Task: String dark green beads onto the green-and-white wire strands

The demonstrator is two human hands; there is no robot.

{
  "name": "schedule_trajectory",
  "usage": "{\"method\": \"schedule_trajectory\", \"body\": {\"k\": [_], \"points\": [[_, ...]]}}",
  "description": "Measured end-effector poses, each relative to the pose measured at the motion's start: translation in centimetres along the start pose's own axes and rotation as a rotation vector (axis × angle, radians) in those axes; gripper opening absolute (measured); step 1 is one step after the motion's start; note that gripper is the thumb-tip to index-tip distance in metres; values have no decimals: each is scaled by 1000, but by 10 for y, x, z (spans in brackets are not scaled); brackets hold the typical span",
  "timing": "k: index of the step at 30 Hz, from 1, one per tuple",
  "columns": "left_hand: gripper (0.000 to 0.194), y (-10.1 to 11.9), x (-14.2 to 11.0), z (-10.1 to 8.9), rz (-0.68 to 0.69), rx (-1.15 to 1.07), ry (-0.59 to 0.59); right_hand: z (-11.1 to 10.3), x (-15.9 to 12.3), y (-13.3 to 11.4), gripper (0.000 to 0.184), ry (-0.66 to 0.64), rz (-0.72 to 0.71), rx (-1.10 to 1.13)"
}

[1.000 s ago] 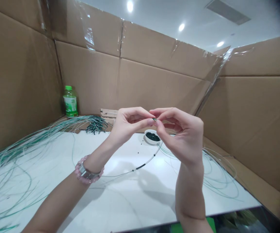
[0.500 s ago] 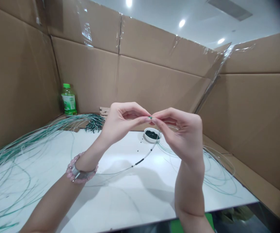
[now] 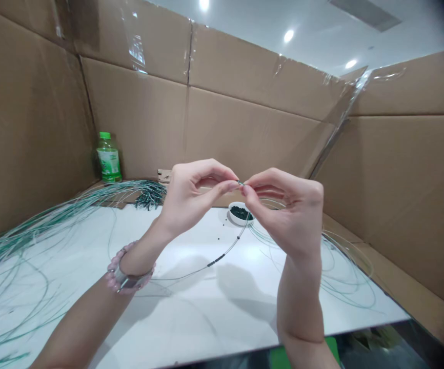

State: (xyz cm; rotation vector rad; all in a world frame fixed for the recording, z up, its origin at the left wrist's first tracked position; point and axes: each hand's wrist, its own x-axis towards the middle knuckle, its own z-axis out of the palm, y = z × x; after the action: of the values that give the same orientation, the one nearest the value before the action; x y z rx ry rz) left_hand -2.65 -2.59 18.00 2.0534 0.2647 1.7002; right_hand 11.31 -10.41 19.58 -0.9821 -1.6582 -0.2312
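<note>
Above the table, my left hand [image 3: 189, 197] and my right hand [image 3: 293, 215] meet fingertip to fingertip. Thumb and forefinger of each are pinched on a tiny dark green piece [image 3: 240, 183], which looks like a bead or a bit of cord. A thin beaded string [image 3: 216, 261] hangs from beneath my right hand and curves left, with a row of small black beads and a few single ones on it. How the string runs inside my right fingers is hidden. Behind the string stands a small white bowl [image 3: 234, 219] of dark beads.
Long green and white strings [image 3: 33, 230] spread over the left of the white table [image 3: 191, 328], ending in a dark bundle [image 3: 150, 195]. Looser pale green strings [image 3: 347, 279] lie on the right. A green bottle [image 3: 108, 159] stands at the back left. Cardboard walls [image 3: 245, 138] surround the table.
My fingertips have drawn slightly apart, and more of the small green piece shows between them. The hanging beaded string has shifted a little to the left.
</note>
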Motion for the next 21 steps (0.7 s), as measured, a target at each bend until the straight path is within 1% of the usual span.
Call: {"method": "schedule_trajectory", "body": {"k": [3,8,13,21], "points": [[13,1,0,0,49,19,-14,0,-1,0,12,12,-20,-44],[10,1,0,-1,98,43,-9,-1,0,-1,13,3,-8,-57],[12,0,0,-2,146,98,-12,-1,1,0,14,-1,-31,-85],[9,6,3,-7,361,381,-31,-1,2,3,14,-25,-80,-171]]}}
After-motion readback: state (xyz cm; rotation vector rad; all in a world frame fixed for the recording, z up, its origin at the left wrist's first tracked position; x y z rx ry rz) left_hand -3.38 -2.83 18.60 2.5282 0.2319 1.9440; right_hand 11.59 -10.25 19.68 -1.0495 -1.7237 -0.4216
